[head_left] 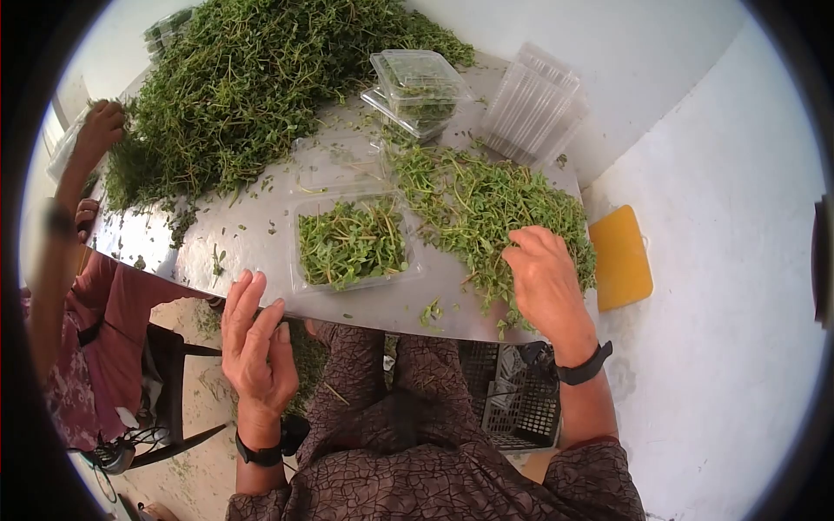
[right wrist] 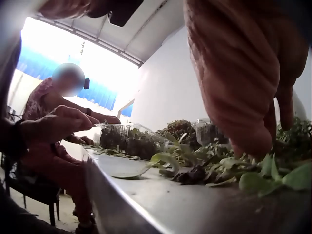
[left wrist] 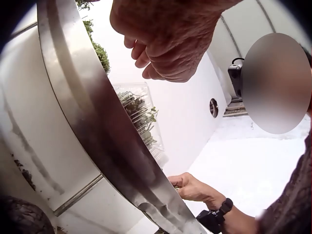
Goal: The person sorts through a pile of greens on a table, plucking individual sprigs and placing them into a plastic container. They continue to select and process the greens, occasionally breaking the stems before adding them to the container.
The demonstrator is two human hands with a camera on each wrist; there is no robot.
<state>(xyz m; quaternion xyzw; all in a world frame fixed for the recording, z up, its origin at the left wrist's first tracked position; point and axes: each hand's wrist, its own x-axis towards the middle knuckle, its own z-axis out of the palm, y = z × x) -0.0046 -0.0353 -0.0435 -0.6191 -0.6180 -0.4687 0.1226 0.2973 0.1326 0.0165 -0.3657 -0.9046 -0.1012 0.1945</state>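
My left hand (head_left: 259, 352) hovers just off the table's front edge, fingers loosely bent and holding nothing. Close beyond it, an open clear plastic clamshell box (head_left: 294, 260) is filled with leafy green sprigs (head_left: 352, 241), its lid folded back. On the right, my right hand (head_left: 547, 282) has its fingers curled down into a loose spread of leafy greens (head_left: 486, 204), gripping some at the near edge. In the right wrist view those fingers (right wrist: 253, 141) reach down among the leaves, their tips partly hidden.
A large heap of greens (head_left: 252, 95) covers the far left of the metal table (head_left: 252, 252). Filled clamshell boxes (head_left: 421, 87) and a stack of clear containers (head_left: 534, 104) stand behind. Another person's hand (head_left: 102, 126) touches the heap. A yellow board (head_left: 621, 260) leans at right; a black crate (head_left: 521, 399) sits below.
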